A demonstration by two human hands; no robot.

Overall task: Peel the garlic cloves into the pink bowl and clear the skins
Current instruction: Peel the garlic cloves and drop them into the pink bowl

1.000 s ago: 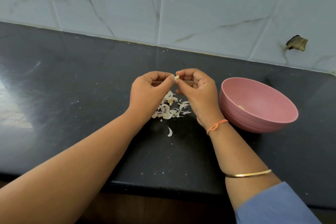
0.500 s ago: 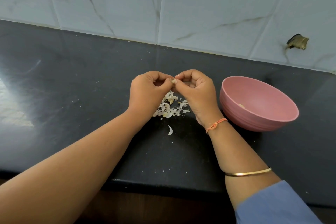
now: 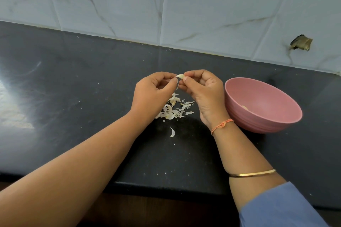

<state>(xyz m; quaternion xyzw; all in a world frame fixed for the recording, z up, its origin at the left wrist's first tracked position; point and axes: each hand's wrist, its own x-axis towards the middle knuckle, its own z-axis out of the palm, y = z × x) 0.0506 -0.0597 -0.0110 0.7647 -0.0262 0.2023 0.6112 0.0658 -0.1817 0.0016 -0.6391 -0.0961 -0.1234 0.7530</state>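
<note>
A small pale garlic clove (image 3: pixel 180 76) is held between both hands above the black counter. My right hand (image 3: pixel 203 94) pinches the clove with thumb and forefinger. My left hand (image 3: pixel 154 94) pinches a thin curl of skin (image 3: pixel 177 82) hanging from the clove's left end. Below the hands lies a pile of white garlic skins (image 3: pixel 173 109), with one loose skin (image 3: pixel 172 132) nearer to me. The pink bowl (image 3: pixel 276 118) stands just right of my right hand, and a peeled clove (image 3: pixel 244 107) shows inside it.
The black counter (image 3: pixel 83 97) runs left to right, with its front edge (image 3: pixel 166 186) close to me. A marbled tile wall (image 3: pixel 203 9) rises behind it, with a broken hole (image 3: pixel 301 42) at the right. Small white specks dot the counter.
The hands have parted slightly and the clove now shows between the fingertips, with a strip of skin pulled away to the left. The bowl and the skin pile have not moved.
</note>
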